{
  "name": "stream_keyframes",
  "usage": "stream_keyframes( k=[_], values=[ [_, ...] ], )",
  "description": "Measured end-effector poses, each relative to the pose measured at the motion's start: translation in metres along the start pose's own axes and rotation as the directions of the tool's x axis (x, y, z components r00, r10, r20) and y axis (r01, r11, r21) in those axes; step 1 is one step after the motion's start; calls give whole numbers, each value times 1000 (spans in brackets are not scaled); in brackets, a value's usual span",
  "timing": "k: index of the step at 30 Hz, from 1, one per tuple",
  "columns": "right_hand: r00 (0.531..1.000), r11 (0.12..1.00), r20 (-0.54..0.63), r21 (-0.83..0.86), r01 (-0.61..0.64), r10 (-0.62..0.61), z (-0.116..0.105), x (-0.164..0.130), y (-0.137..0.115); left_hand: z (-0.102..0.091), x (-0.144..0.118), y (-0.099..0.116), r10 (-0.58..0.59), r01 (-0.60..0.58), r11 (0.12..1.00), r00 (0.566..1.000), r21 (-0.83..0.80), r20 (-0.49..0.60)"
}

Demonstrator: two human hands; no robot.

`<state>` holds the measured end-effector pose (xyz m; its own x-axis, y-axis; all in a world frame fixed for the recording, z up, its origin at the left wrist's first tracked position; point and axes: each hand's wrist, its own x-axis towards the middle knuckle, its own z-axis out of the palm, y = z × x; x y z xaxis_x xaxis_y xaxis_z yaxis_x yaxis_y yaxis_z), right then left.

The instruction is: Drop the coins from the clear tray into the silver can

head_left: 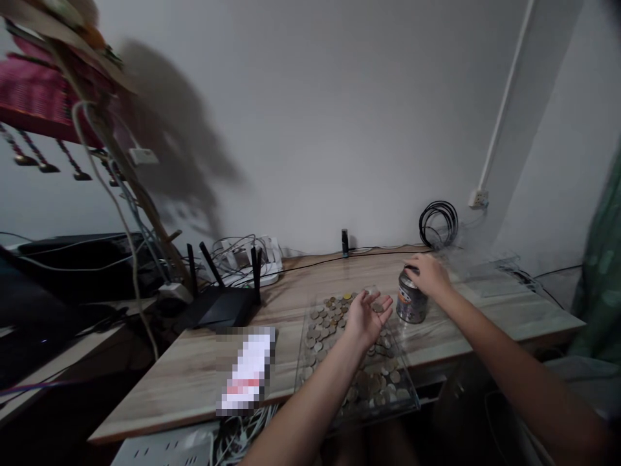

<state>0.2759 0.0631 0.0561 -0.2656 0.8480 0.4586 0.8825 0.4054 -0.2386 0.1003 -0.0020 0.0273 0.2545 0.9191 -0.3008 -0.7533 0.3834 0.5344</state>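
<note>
A clear plastic tray (pixel 410 396) full of several coins (pixel 324 320) lies on the wooden desk. My left hand (pixel 367 315) hovers palm-up over the tray with a coin (pixel 378 307) resting in its palm. My right hand (pixel 429 274) rests on top of a silver metal can (pixel 411 304) that stands upright just right of the tray; its fingers cover the can's lid.
A black router (pixel 220 301) with antennas sits at the desk's back left beside tangled cables and a power strip (pixel 252 266). A blurred white object (pixel 247 370) lies at the front left. A clear lid (pixel 490 270) and coiled black cable (pixel 438 223) are at the back right.
</note>
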Motion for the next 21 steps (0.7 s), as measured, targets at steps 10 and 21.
stream_keyframes(
  k=[10, 21],
  values=[
    [999, 999, -44, -53, 7, -9, -2, 4, 2, -21, 8, 12, 38, -211, 620, 970, 756, 240],
    [990, 937, 57, -334, -104, 130, 14, 30, 46, -86, 10, 23, 67, -152, -586, 970, 796, 234]
  ],
)
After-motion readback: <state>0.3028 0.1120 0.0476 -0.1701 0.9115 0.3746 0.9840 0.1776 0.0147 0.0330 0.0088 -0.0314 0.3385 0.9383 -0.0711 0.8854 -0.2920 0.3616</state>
